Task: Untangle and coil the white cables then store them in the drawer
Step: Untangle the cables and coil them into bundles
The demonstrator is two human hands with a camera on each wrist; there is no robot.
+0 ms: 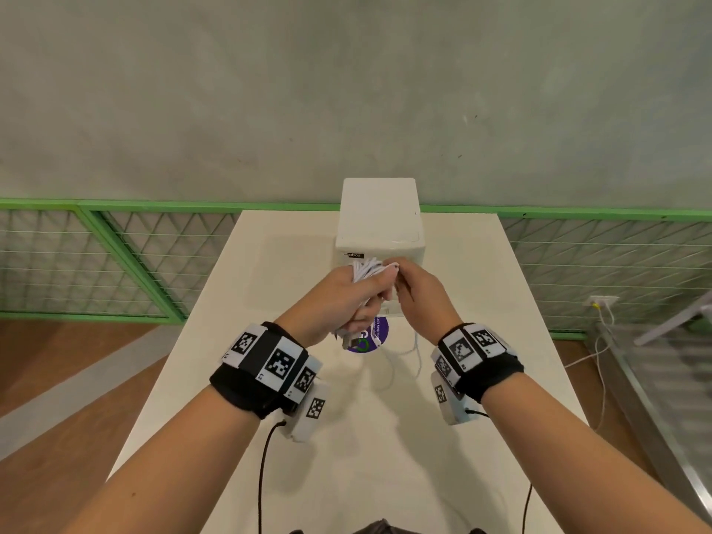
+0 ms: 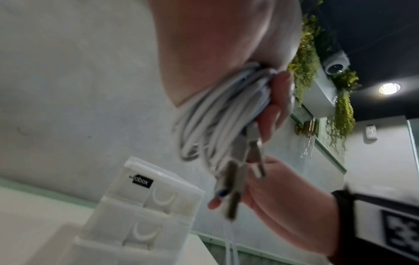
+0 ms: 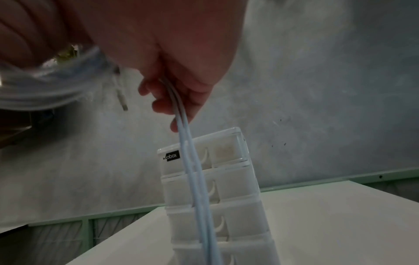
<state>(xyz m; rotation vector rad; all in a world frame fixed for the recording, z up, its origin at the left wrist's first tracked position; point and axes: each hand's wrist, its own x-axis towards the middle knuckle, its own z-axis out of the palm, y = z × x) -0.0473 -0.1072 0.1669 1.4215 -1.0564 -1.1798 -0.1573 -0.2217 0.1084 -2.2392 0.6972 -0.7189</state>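
Observation:
My left hand [image 1: 356, 298] grips a coil of white cables [image 1: 370, 268] above the table, in front of the white drawer unit [image 1: 379, 221]. In the left wrist view the coil [image 2: 217, 114] runs through the curled fingers, and the connectors [image 2: 235, 172] hang below the palm. My right hand [image 1: 418, 289] pinches loose white cable strands at the coil's top. In the right wrist view two strands [image 3: 192, 161] run down from its fingers [image 3: 163, 104] in front of the drawer unit [image 3: 217, 188]. The loose cable tail [image 1: 414, 348] drops to the table.
The white table [image 1: 481, 302] carries a round purple sticker [image 1: 368, 337] under my hands. A green mesh fence [image 1: 115, 260] lines the far side below a grey wall. A wall socket with a cable [image 1: 601, 306] is at the right, beyond the table's edge.

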